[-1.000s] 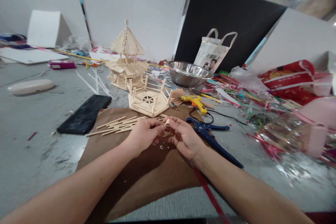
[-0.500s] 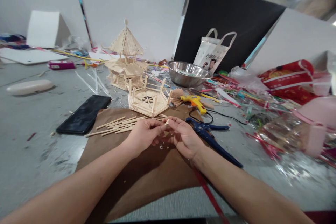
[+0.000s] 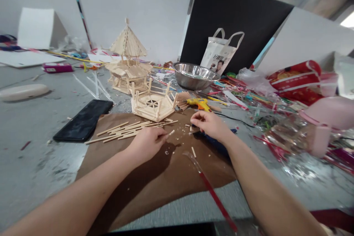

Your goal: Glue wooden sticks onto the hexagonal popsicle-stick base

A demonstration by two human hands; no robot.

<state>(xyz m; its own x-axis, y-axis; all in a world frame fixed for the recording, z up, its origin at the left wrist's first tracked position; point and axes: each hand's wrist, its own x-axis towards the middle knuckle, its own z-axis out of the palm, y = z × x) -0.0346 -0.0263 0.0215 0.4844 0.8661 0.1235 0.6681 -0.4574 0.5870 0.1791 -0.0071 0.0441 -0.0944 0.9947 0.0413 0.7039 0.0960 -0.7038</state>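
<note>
My left hand [image 3: 146, 143] is closed, pinching a short piece of wooden stick [image 3: 172, 132] that pokes out past its fingertips. Over the blue cutter [image 3: 212, 142] hovers my right hand [image 3: 211, 124], fingers loosely curled and a little apart, with nothing visible in them; it hides much of the cutter. Just beyond it lies a yellow glue gun [image 3: 199, 103]. Several long wooden sticks [image 3: 129, 129] rest beside my left hand on the brown board [image 3: 160, 177]. Behind them sits a six-sided stick frame [image 3: 153, 106] with short posts.
A stick-built pavilion [image 3: 127, 62] stands behind the frame. A black phone [image 3: 83, 121] lies left, a steel bowl [image 3: 195, 76] at the back. Red-handled brush-like tool [image 3: 214, 195] and small offcuts [image 3: 193, 152] lie in front. Plastic scraps and a pink-lidded bottle [image 3: 318, 125] crowd the right.
My hands have parted. My right hand has moved right and away from me, over the cutter; my left keeps the short stick piece. The view has shifted slightly.
</note>
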